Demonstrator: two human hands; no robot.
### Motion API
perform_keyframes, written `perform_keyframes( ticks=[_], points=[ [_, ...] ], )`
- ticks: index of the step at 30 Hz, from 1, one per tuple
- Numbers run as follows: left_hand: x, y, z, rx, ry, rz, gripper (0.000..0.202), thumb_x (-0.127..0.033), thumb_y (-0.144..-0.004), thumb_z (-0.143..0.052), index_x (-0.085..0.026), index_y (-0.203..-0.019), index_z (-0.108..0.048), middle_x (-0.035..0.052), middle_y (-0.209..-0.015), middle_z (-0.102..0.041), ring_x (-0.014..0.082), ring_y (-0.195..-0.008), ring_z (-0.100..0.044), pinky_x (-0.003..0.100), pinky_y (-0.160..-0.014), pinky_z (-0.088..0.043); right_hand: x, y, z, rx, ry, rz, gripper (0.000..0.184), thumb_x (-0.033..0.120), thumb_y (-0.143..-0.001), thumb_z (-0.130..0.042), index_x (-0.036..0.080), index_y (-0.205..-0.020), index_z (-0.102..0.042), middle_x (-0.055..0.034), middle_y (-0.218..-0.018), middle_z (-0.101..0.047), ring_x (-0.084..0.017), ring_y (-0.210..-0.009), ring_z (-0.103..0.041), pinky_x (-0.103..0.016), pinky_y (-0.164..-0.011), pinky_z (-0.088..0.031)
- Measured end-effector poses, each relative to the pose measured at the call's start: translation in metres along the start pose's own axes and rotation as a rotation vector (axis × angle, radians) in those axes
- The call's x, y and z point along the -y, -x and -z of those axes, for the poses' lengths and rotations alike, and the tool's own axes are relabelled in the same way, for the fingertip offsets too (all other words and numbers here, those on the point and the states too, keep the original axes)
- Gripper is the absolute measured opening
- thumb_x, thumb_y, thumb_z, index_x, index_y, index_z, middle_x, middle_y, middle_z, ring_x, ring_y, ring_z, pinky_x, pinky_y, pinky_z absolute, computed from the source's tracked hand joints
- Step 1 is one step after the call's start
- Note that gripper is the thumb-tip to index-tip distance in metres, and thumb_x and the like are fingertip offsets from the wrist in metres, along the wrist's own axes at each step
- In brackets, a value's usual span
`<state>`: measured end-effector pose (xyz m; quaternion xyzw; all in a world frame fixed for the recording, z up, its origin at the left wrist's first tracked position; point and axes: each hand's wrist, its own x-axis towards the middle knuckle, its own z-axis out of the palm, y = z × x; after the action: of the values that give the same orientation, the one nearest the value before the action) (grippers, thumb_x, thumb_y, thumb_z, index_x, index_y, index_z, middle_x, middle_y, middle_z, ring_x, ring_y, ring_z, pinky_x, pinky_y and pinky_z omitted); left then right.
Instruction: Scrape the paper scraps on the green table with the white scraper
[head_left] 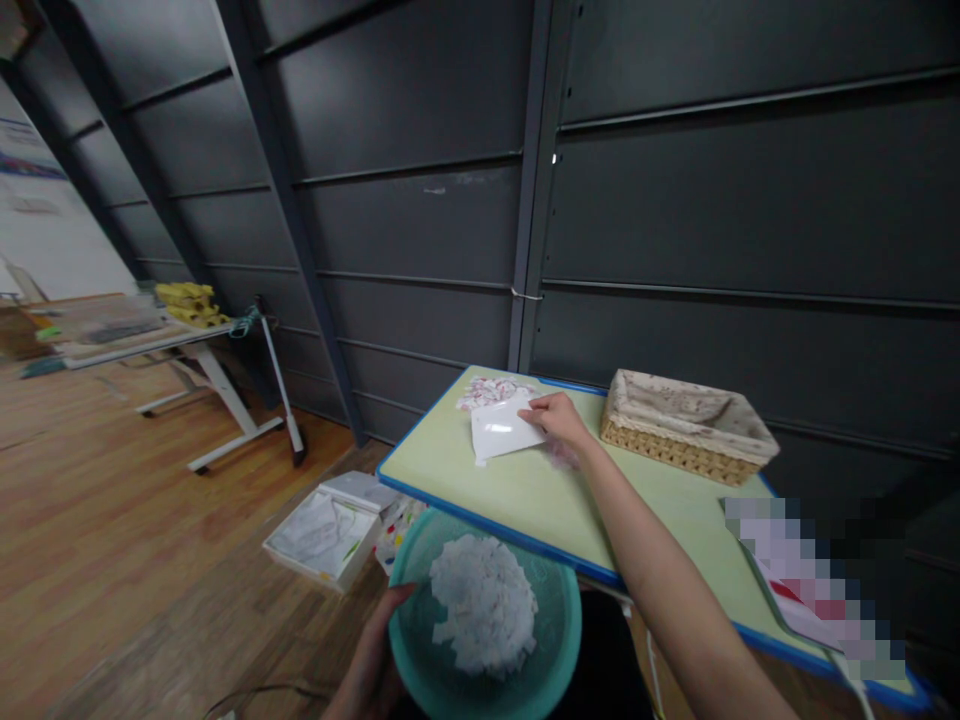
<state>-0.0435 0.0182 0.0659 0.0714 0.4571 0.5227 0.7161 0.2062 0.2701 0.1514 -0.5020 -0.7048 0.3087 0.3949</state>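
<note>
My right hand [559, 418] reaches over the pale green table [442, 465] and pinches the right end of a glossy white card [504, 430]. The card lies low over the tabletop, touching or just in front of a pile of small paper scraps [487, 392] with red marks. Below the table's near edge is a teal plastic basin [562, 630], holding a heap of whitish paper scraps [487, 605]. My left hand [375, 635] grips the basin's left rim, thumb over the edge and other fingers hidden beneath.
A woven basket [679, 455] with a cloth lining stands on the table's right rear. In front of it lies a partly pixelated flat item [802, 590]. On the floor at left sits an open white box [322, 540]. Dark panels [420, 230] rise behind; another table [150, 345] stands far left.
</note>
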Motion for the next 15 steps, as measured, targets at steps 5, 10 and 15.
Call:
perform_keyframes(
  ticks=[5, 10, 15],
  points=[
    [-0.007, 0.006, -0.009, -0.024, -0.009, 0.026, 0.049, -0.028, -0.073, -0.065, -0.006, -0.117, -0.056, 0.0086, -0.080, -0.078, 0.0309, -0.096, -0.067, 0.040, -0.085, -0.051, 0.009, 0.007, -0.005, 0.292, -0.277, -0.044, 0.029, 0.040, -0.057, -0.070, 0.013, -0.057, -0.059, 0.0030, -0.050, -0.045, -0.008, -0.047, -0.036, -0.022, -0.045, -0.023],
    [-0.002, -0.007, -0.001, -0.010, 0.019, -0.020, 0.022, -0.026, -0.073, -0.066, -0.012, -0.089, -0.065, 0.0056, -0.066, -0.076, 0.0268, -0.083, -0.071, 0.038, -0.084, -0.051, -0.003, 0.002, 0.000, 0.184, -0.323, -0.041, 0.029, 0.038, -0.057, -0.071, 0.014, -0.057, -0.055, 0.0050, -0.050, -0.042, -0.006, -0.045, -0.033, -0.021, -0.043, -0.021],
    [-0.001, -0.008, 0.003, -0.005, 0.012, -0.035, 0.033, -0.028, -0.073, -0.067, -0.013, -0.102, -0.064, 0.0046, -0.071, -0.077, 0.0259, -0.086, -0.070, 0.037, -0.085, -0.050, -0.015, -0.001, 0.003, 0.328, -0.252, -0.083, 0.032, 0.036, -0.052, -0.075, 0.016, -0.056, -0.050, 0.0080, -0.046, -0.039, -0.005, -0.042, -0.033, -0.019, -0.041, -0.021]
  ],
)
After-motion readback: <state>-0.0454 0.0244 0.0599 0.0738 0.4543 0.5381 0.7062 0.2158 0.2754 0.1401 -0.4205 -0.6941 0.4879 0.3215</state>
